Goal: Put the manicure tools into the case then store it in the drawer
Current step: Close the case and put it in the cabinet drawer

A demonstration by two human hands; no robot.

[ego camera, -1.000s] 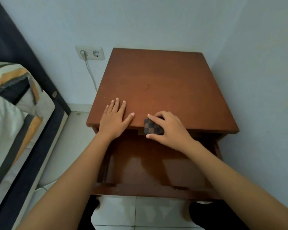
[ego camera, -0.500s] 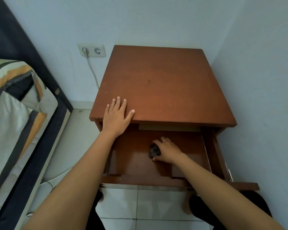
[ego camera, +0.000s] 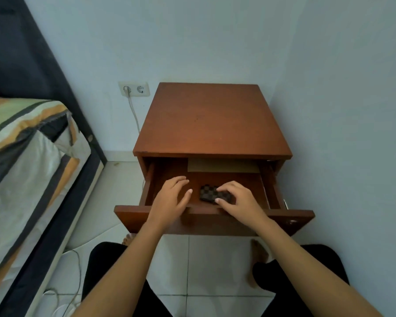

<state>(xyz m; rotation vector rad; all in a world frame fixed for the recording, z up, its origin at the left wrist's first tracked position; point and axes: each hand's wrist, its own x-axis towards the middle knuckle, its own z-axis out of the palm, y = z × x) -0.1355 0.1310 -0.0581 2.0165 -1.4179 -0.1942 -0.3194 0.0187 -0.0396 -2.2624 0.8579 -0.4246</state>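
Left hand (ego camera: 169,200) now down in the open drawer (ego camera: 213,219); checkered case (ego camera: 212,193) lying flat on the drawer floor.

Half a second ago the left hand lay flat on the front edge of the nightstand (ego camera: 210,120) top; it now hovers inside the drawer's left half, fingers loosely spread, holding nothing, thumb tip just left of the case. The right hand (ego camera: 239,200) has drawn back toward the drawer's front edge, curled fingertips resting on the case's right end, not closed around it. The case sits near the middle of the drawer, between both hands.
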